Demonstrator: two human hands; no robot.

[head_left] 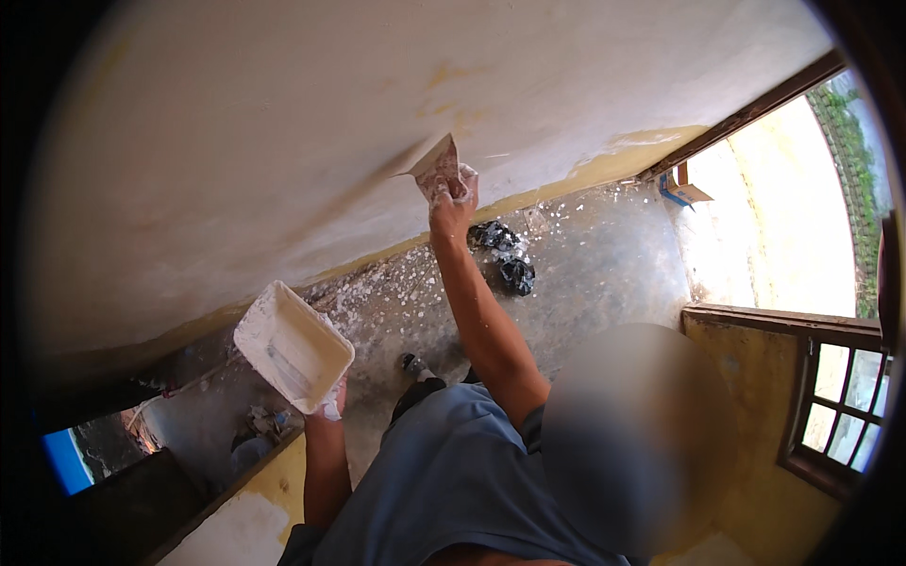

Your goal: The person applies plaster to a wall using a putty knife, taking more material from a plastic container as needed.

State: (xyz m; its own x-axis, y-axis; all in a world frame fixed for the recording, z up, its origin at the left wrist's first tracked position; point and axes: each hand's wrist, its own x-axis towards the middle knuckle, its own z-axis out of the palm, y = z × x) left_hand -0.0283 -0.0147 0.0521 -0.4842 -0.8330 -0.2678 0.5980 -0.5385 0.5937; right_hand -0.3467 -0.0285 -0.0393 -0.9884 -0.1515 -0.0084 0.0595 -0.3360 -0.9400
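Observation:
My right hand (453,203) is raised and grips the handle of a wide putty knife (429,160), whose blade lies against the pale plastered wall (283,123). The hand and blade are smeared with white filler. My left hand (330,401) holds a white rectangular tray (293,344) from below, tilted, with white filler inside. The tray is to the left of and lower than the knife, away from the wall.
Below lies a grey concrete floor (585,274) strewn with white flakes along the wall's yellow base. Black plastic bags (505,257) lie on it. A cardboard box (681,189) sits by the open doorway at right. A wooden window frame (830,396) is at lower right.

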